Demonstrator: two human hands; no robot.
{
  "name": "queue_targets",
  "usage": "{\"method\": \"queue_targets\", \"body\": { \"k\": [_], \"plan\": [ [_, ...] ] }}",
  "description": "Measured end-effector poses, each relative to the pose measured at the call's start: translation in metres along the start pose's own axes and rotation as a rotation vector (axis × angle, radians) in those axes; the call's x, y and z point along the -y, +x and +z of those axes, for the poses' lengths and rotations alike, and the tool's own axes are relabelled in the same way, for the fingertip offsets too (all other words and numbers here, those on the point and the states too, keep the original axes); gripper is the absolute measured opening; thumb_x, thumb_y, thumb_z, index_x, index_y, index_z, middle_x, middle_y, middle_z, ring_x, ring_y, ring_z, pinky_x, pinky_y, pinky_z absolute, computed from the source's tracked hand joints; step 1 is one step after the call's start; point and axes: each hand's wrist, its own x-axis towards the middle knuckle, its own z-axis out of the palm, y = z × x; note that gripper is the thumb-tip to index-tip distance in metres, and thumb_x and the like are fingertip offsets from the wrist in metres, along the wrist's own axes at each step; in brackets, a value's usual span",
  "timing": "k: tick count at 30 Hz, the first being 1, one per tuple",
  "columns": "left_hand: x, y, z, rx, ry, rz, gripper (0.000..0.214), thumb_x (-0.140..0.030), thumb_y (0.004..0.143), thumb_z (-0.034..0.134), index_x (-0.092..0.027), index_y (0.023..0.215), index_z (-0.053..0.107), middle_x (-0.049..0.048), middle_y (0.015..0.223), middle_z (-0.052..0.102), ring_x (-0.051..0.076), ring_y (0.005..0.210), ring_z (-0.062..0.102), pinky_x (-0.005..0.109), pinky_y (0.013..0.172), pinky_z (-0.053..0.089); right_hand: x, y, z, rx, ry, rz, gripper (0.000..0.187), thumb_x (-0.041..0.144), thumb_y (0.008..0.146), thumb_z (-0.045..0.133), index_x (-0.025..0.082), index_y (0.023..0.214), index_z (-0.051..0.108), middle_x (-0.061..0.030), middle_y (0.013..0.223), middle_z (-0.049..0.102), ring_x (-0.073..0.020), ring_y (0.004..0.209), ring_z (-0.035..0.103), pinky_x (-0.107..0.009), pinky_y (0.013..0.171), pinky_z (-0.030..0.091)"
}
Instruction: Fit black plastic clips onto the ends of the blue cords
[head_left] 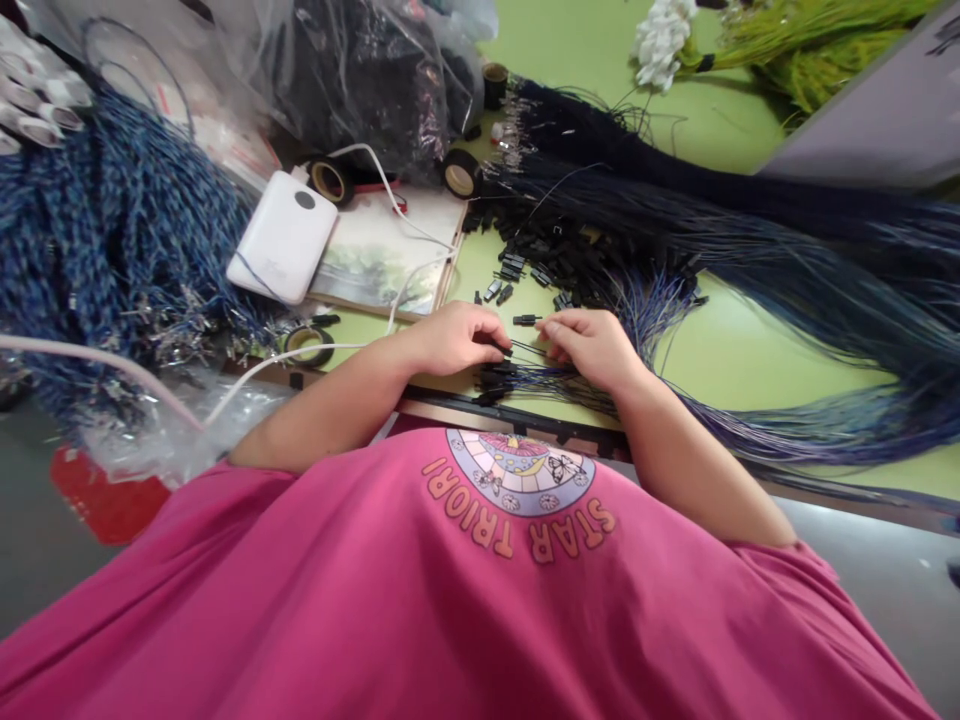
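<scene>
My left hand (454, 338) rests on the green table (742, 350) near its front edge, fingers curled and pinching a small black connector (501, 348). Close to its right, my right hand (592, 343) is closed on thin blue wires (547, 352) that lead to that connector. Beneath both hands lies a bundle of blue wires (787, 420) with black connectors on their ends. A single black connector (526, 320) lies just beyond my fingertips. A pile of loose black connectors (562, 250) sits further back.
A white power bank (283, 236) with a white cable lies on a picture board at back left. Rolls of tape (460, 174) stand by plastic bags. A heap of blue twisted wires (112, 240) fills the left. Long dark wire bundles (750, 220) cover the right.
</scene>
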Motion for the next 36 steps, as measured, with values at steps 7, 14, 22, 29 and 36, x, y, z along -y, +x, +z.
{"method": "queue_targets", "body": {
  "k": [7,14,22,29,36],
  "plan": [
    [-0.003,-0.005,-0.003,0.11,0.046,0.008,0.015,-0.025,0.075,0.068,-0.02,0.088,0.076,0.0026,0.089,0.076,0.015,0.085,0.067,0.028,0.08,0.05,0.005,0.0,0.017,0.049,-0.568,-0.101,0.027,0.021,0.093,0.043,0.013,0.094,0.069,-0.0137,0.099,0.068,-0.0205,0.083,0.061,-0.032,0.072,0.041],
    [-0.002,-0.005,-0.001,0.09,0.039,0.027,0.016,-0.027,0.077,0.067,-0.02,0.089,0.075,0.0037,0.092,0.076,0.015,0.086,0.068,0.028,0.081,0.05,0.009,-0.005,0.016,0.048,-0.708,-0.122,0.034,0.027,0.1,0.034,0.013,0.105,0.063,-0.0151,0.108,0.063,-0.0191,0.078,0.059,-0.031,0.062,0.032],
    [-0.004,-0.007,0.001,0.092,0.019,0.035,0.017,-0.029,0.078,0.067,-0.019,0.09,0.074,0.0033,0.091,0.076,0.014,0.084,0.068,0.027,0.08,0.051,0.01,-0.004,0.02,0.134,-0.742,-0.098,0.033,0.023,0.1,0.03,0.012,0.102,0.061,-0.0154,0.106,0.063,-0.0162,0.067,0.056,-0.031,0.057,0.026],
    [-0.003,-0.004,0.005,-0.016,-0.21,-0.053,0.02,-0.031,0.074,0.072,-0.016,0.088,0.071,0.0049,0.092,0.075,0.015,0.085,0.068,0.031,0.084,0.053,0.008,-0.01,0.002,-0.088,-0.338,-0.142,0.018,0.023,0.091,0.047,0.015,0.096,0.062,-0.0084,0.089,0.068,-0.0166,0.073,0.056,-0.029,0.069,0.039],
    [-0.003,0.006,0.015,-0.079,-0.571,-0.143,0.026,-0.028,0.066,0.078,-0.014,0.086,0.068,0.0039,0.087,0.073,0.013,0.08,0.067,0.033,0.084,0.054,0.012,-0.021,-0.005,-0.106,-0.032,-0.324,0.018,0.027,0.088,0.056,0.019,0.083,0.072,-0.0022,0.078,0.067,-0.0132,0.07,0.056,-0.028,0.07,0.042]
  ]
}}
